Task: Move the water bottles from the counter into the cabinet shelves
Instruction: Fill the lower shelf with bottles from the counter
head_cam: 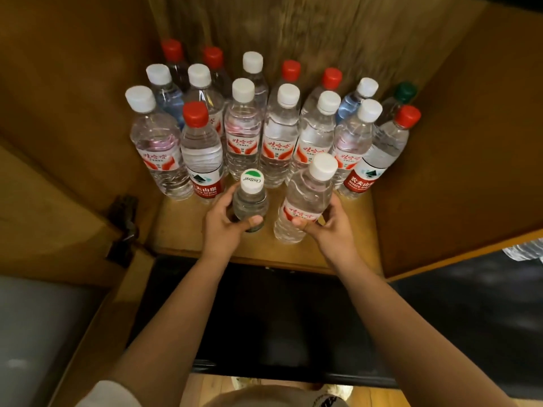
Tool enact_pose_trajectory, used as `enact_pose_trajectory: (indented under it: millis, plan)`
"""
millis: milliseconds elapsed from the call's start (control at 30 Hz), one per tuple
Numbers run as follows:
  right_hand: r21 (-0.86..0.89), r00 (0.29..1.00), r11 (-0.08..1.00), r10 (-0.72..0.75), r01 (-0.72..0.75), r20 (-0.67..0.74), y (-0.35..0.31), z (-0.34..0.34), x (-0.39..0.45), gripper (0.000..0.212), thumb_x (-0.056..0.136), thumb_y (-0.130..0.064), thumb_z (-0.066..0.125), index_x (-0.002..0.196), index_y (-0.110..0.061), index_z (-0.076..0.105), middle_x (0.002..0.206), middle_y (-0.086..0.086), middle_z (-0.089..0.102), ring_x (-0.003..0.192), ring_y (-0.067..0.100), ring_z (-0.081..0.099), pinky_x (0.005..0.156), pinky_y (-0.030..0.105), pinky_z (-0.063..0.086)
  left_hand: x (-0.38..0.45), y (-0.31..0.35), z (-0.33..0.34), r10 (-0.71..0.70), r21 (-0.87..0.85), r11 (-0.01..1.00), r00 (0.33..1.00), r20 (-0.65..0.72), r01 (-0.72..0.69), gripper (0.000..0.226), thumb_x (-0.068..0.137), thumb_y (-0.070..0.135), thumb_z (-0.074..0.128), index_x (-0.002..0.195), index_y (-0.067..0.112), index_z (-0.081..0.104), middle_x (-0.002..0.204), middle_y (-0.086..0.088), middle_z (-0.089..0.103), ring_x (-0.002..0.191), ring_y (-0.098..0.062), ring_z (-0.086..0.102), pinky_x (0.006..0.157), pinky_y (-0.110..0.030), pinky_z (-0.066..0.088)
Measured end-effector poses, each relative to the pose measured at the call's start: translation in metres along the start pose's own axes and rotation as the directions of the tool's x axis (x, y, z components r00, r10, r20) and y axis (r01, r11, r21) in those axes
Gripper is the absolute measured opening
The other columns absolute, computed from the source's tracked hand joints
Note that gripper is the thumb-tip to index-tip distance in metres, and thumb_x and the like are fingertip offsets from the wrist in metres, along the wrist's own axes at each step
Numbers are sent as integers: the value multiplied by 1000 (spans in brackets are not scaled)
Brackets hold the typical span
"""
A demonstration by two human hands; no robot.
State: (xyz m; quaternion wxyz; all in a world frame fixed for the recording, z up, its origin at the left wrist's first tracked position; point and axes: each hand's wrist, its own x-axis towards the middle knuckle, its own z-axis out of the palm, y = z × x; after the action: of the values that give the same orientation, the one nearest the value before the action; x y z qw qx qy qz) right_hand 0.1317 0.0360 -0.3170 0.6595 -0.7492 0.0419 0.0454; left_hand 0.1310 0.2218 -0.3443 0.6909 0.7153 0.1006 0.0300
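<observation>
We are holding a small bottle (249, 205) in our left hand (224, 227) and a tall bottle (305, 201) in our right hand (326, 223), standing them on the cabinet shelf (182, 224) before many bottles (273, 127). We think we are nearly finishing.

Two bottles (305, 201) stand before the bottle rows (279, 133) on the shelf (182, 224)

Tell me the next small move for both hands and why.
Probably let go and draw back: the left hand grips the short bottle, the right hand the white-capped bottle, and both appear to stand on the shelf before the rows.
</observation>
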Motion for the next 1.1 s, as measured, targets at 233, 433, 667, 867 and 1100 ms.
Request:
enact_pose_trajectory:
  millis: [233, 433, 667, 867, 1100]
  plan:
    - [27, 998, 999, -23, 21, 52, -16, 24, 33, 77, 70, 9, 71, 137, -2, 35, 133, 17, 51, 122, 25, 49, 105, 46, 40, 13, 7, 9, 23, -40, 999, 994, -105, -27, 64, 68, -7, 74, 117, 18, 41, 113, 7, 55, 108, -10, 55, 91, -22, 47]
    - [-4, 994, 1000, -18, 18, 103, -16, 22, 36, 75, 72, 4, 72, 137, -5, 35, 131, 9, 53, 110, 5, 54, 92, 16, 46, 4, 11, 17, 26, 17, 1000, 972, -235, -22, 62, 67, 1, 78, 119, 14, 47, 112, 9, 57, 99, 5, 55, 82, -7, 43]
    - [-13, 992, 992, 122, -122, 18, -3, 18, 20, 86, 74, -11, 74, 144, -22, 25, 142, 11, 40, 129, 24, 40, 101, 37, 43, -12, 9, 13, -505, -371, 833, 838, -206, 411, 53, 83, 0, 62, 130, 15, 45, 124, -4, 58, 102, -14, 59, 89, -34, 50]
    - [2, 988, 988, 151, -151, 16, -3, 26, 19, 78, 81, -19, 69, 144, -31, 25, 138, 5, 49, 127, 21, 45, 103, 49, 42, -21, 13, 10, -430, -271, 889, 877, -215, 369, 60, 87, -7, 51, 138, 21, 40, 128, 1, 53, 111, -13, 54, 89, -27, 46]
    - [-48, 988, 987, 152, -151, 25, -6, 24, 24, 67, 84, -18, 65, 140, -30, 30, 131, 8, 52, 123, 25, 48, 100, 47, 43, 8, 61, -19, 344, 415, 826, 924, 165, -382, 54, 93, 4, 47, 141, 27, 35, 147, 9, 32, 137, -7, 29, 109, -13, 25]
